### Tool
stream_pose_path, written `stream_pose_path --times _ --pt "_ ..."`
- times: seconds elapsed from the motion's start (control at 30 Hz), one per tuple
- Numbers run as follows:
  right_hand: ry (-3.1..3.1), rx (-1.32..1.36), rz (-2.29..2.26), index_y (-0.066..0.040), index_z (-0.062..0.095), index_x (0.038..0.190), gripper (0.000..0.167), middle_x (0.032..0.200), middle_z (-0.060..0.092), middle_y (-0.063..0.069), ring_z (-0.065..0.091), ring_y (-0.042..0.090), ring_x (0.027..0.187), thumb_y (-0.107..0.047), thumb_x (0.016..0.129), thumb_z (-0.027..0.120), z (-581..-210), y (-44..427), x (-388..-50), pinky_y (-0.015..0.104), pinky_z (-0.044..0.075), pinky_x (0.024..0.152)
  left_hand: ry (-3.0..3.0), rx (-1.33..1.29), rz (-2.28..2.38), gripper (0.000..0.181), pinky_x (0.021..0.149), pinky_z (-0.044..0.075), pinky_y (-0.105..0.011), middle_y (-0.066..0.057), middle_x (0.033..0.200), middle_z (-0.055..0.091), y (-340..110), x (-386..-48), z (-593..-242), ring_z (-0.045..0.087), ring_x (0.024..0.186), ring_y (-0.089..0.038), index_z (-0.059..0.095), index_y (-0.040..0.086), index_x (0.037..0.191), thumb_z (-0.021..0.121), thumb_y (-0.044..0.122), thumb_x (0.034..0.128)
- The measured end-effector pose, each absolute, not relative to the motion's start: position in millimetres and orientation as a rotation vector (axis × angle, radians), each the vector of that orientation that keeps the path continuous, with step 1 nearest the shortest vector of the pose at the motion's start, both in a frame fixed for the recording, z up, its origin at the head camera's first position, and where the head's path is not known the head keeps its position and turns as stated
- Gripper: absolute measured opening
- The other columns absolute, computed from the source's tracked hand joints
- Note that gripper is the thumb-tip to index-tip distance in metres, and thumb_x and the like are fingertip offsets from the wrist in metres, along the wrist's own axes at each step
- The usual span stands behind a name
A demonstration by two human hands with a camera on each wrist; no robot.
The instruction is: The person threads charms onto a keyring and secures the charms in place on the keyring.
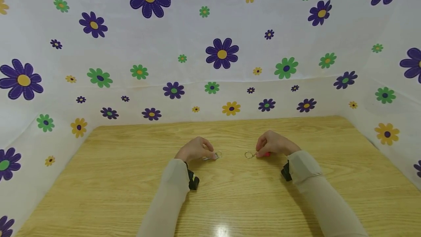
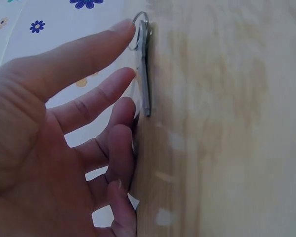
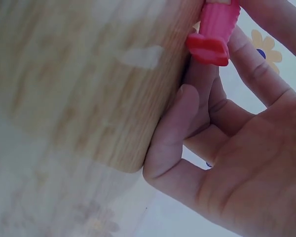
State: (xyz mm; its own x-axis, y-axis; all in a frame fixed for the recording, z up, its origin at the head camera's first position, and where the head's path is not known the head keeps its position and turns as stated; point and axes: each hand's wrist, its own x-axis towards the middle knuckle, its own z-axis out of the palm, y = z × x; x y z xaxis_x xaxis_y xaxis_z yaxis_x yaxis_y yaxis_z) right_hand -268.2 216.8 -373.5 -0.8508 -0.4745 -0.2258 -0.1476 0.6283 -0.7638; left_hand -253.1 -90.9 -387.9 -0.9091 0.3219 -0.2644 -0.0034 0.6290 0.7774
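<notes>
A metal key (image 2: 145, 74) with a ring (image 1: 219, 154) is by the fingertips of my left hand (image 1: 196, 149). In the left wrist view the thumb of this hand (image 2: 64, 123) touches the ring; a gap separates thumb and index finger, and the other fingers are loosely bent. To the right, a second ring (image 1: 249, 154) joins by a short chain to a pink figure (image 1: 267, 154), which my right hand (image 1: 274, 143) pinches near the chain. The figure's red base (image 3: 208, 49) shows in the right wrist view, beside bent fingers of this hand (image 3: 246, 148); its upper part is cut off.
Both hands are over a light wooden table (image 1: 230, 189). A white cloth (image 1: 197, 32) with purple, green and yellow flowers stands behind it and along both sides. Dark straps with black devices (image 1: 193, 180) are on both wrists.
</notes>
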Motion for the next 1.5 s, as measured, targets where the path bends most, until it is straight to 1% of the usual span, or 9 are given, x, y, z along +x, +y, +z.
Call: stream_pose_path --times 0.3,0.57,0.7,0.8,0.93,1.1,1.2,1.33,1.5 --pt "2.493 -0.506 -1.020 0.001 0.069 0.076 0.012 0.067 0.061 -0.002 0.047 0.010 0.060 0.000 0.083 0.079 -372.8 211.4 -267.5 0.022 0.038 0.056 2.615 0.220 1.006 0.021 0.071 0.042 -0.036 -0.002 0.086 0.065 -87.3 -251.0 -389.2 0.054 0.076 -0.019 0.070 0.011 0.098 0.083 0.021 0.0856" --pt "2.483 -0.494 -1.026 -0.001 0.068 0.077 0.011 0.068 0.060 0.000 0.049 0.011 0.061 -0.003 0.084 0.076 -373.1 214.6 -267.3 0.024 0.041 0.058 2.625 0.257 1.049 0.016 0.061 0.038 -0.029 -0.001 0.074 0.057 -86.5 -245.0 -387.4 0.046 0.068 -0.016 0.066 0.007 0.089 0.081 0.013 0.0878" --pt "2.437 -0.468 -1.084 -0.002 0.064 0.077 0.012 0.071 0.061 0.002 0.050 0.012 0.063 -0.003 0.085 0.073 -374.4 213.9 -267.5 0.024 0.042 0.059 2.603 0.263 1.109 0.014 0.060 0.036 -0.028 -0.002 0.077 0.057 -87.1 -242.6 -386.0 0.044 0.067 -0.016 0.062 0.007 0.087 0.075 0.009 0.0922" --pt "2.371 -0.434 -1.158 -0.001 0.062 0.078 0.011 0.076 0.066 0.005 0.058 0.014 0.066 -0.001 0.087 0.070 -373.7 212.1 -266.2 0.025 0.049 0.061 2.532 0.273 1.216 0.012 0.061 0.037 -0.028 -0.005 0.084 0.062 -89.8 -241.8 -385.1 0.046 0.069 -0.016 0.061 0.005 0.089 0.071 0.006 0.0941" --pt "2.262 -0.372 -1.267 0.002 0.059 0.081 0.010 0.087 0.072 0.014 0.069 0.020 0.077 0.002 0.090 0.062 -371.7 213.1 -266.0 0.031 0.059 0.069 2.360 0.301 1.395 0.005 0.064 0.041 -0.027 -0.010 0.085 0.067 -96.3 -243.6 -385.1 0.056 0.069 -0.016 0.060 -0.001 0.100 0.064 0.002 0.0980" --pt "2.186 -0.324 -1.349 0.004 0.058 0.087 0.007 0.097 0.072 0.019 0.070 0.024 0.084 0.002 0.093 0.055 -370.5 217.1 -265.7 0.036 0.060 0.077 2.231 0.307 1.491 0.006 0.063 0.042 -0.025 -0.012 0.086 0.071 -101.9 -247.7 -387.5 0.065 0.069 -0.016 0.059 -0.005 0.106 0.058 -0.001 0.1012" --pt "2.164 -0.320 -1.370 0.005 0.056 0.090 0.006 0.098 0.072 0.020 0.071 0.025 0.085 0.001 0.095 0.054 -371.3 219.1 -265.2 0.036 0.060 0.079 2.209 0.327 1.499 0.010 0.065 0.046 -0.025 -0.012 0.091 0.074 -102.9 -248.5 -388.3 0.068 0.070 -0.016 0.059 -0.007 0.110 0.056 -0.002 0.1018" --pt "2.149 -0.304 -1.381 0.007 0.055 0.097 0.005 0.095 0.072 0.019 0.072 0.025 0.083 0.002 0.097 0.053 -372.7 221.2 -265.0 0.035 0.060 0.076 2.179 0.334 1.508 0.020 0.072 0.052 -0.026 -0.016 0.099 0.075 -102.6 -247.4 -388.1 0.071 0.073 -0.018 0.059 -0.009 0.120 0.054 -0.004 0.1016" --pt "2.144 -0.279 -1.385 0.010 0.057 0.107 0.013 0.091 0.071 0.017 0.071 0.023 0.078 0.002 0.096 0.055 -374.4 222.4 -264.9 0.033 0.060 0.073 2.165 0.348 1.500 0.026 0.074 0.055 -0.028 -0.017 0.101 0.074 -102.6 -246.0 -388.8 0.071 0.075 -0.018 0.058 -0.010 0.126 0.052 -0.007 0.1008"
